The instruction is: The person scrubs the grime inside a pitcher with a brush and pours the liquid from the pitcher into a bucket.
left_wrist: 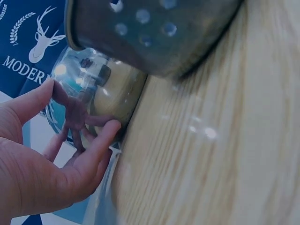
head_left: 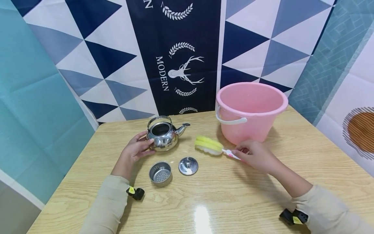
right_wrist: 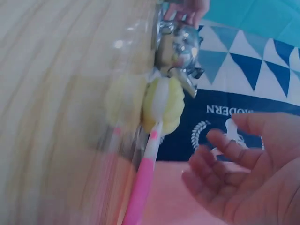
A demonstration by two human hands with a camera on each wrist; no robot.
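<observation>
A shiny steel teapot point(head_left: 166, 143) stands lidless at the left, its handle raised and its spout pointing right. My left hand point(head_left: 138, 149) touches its left side with spread fingers; in the left wrist view the fingertips point(left_wrist: 112, 125) are right at the polished wall. A sponge bottle brush point(head_left: 208, 145), with a yellow and white head and a pink and white handle point(right_wrist: 140, 192), lies on the table. My right hand point(head_left: 257, 156) is over the handle's end in the head view. The right wrist view shows this hand beside the handle, its fingers loosely bent around nothing.
In front of the teapot are a perforated steel strainer point(head_left: 160, 175) and a round steel lid point(head_left: 188, 166). A pink bucket point(head_left: 248, 130) with a white handle stands at the back right of the wooden table point(head_left: 233, 201). Patterned cloth point(head_left: 187, 65) hangs behind.
</observation>
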